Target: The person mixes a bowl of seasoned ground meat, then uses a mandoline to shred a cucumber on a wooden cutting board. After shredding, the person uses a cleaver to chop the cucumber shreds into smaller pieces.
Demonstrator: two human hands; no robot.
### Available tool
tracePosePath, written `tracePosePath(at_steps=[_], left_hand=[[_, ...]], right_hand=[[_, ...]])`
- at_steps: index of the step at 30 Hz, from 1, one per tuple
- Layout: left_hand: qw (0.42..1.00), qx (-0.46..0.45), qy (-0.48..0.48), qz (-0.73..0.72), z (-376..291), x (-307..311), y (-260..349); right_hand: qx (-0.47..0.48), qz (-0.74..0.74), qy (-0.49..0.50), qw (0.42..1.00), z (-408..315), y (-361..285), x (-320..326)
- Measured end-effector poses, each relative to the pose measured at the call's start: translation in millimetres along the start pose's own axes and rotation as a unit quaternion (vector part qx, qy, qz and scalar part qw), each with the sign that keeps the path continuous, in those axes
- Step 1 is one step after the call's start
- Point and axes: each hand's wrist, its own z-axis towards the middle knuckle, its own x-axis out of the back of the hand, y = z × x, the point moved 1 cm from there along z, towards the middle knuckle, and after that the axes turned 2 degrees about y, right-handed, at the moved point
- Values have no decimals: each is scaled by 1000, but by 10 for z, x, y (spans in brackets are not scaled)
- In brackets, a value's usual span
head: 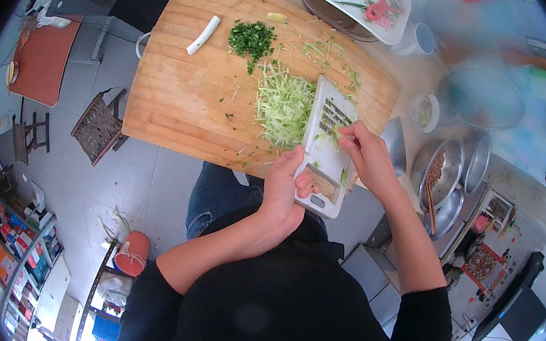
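Observation:
My left hand (286, 182) grips the handle end of a white plastic grater (338, 162), its fingers passing through the handle opening. The grater lies tilted over the wooden cutting board (186, 96), its far end resting near a heap of pale green vegetable shreds (282, 104). Between the fingertips of my right hand (367, 153) is a small pale green vegetable piece (338, 131), held at the near edge of the grater's teeth. A few shreds cling to the grater's face. Chopped green herbs (252, 39) form a pile beyond the shreds.
A white stalk piece (203, 36) and a short yellowish-green piece (276, 17) lie on the board. At the back stands a white tray (391, 20) holding a red peeler-like tool. To the right, a metal bowl (446, 163) contains brownish food and chopsticks (430, 207).

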Motion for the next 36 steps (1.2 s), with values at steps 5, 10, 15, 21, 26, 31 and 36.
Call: tracePosePath(at_steps=[5, 10, 15, 21, 26, 31, 36], left_hand=[[1000, -1, 4, 11, -15, 1, -14], [1000, 0, 8, 9, -19, -44, 26], [1000, -12, 13, 16, -18, -27, -14], [1000, -16, -4, 17, -34, -17, 13], [1000, -16, -6, 22, -16, -30, -17], [1000, -13, -4, 22, -15, -8, -20], [1000, -14, 3, 11, -39, -24, -1]], right_hand=[[9, -4, 5, 1000, 76, 147, -83], [29, 13, 16, 999, 288, 245, -99], [50, -16, 52, 997, 663, 598, -150], [-1, 83, 46, 995, 360, 415, 53], [28, 43, -47, 998, 1, 35, 26], [126, -11, 18, 992, 106, 130, -12], [159, 2, 69, 985, 42, 239, -59]])
